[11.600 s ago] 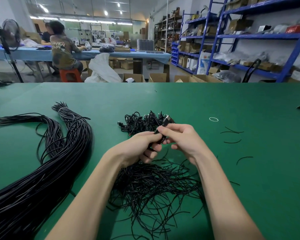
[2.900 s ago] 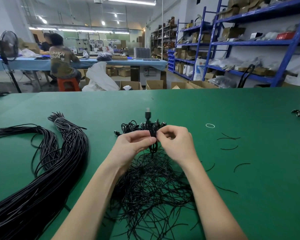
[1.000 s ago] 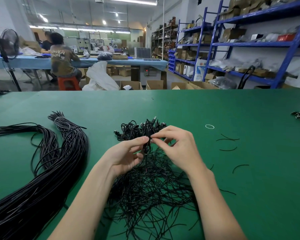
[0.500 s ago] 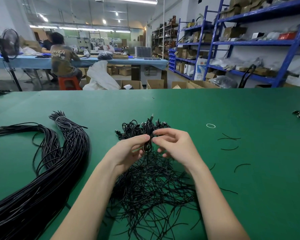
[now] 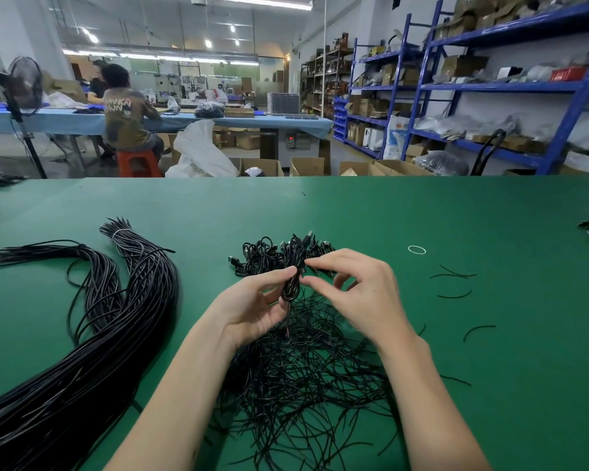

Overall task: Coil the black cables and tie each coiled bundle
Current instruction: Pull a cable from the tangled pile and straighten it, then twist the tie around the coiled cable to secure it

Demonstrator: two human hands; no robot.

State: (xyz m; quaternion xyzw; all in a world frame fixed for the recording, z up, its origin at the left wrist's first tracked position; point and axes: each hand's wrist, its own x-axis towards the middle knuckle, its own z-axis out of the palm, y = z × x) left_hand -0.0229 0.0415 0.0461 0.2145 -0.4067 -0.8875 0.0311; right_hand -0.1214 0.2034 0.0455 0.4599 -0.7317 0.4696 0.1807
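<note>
Coiled cable bundle (image 5: 291,283) was black, narrow, upright | left hand (image 5: 252,305) pinched it | right hand (image 5: 361,294) fingertips on its top | 1 held, 2 hands

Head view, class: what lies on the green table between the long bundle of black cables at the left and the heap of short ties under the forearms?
Only bare green table separates the cable bundle from the ties.
</note>
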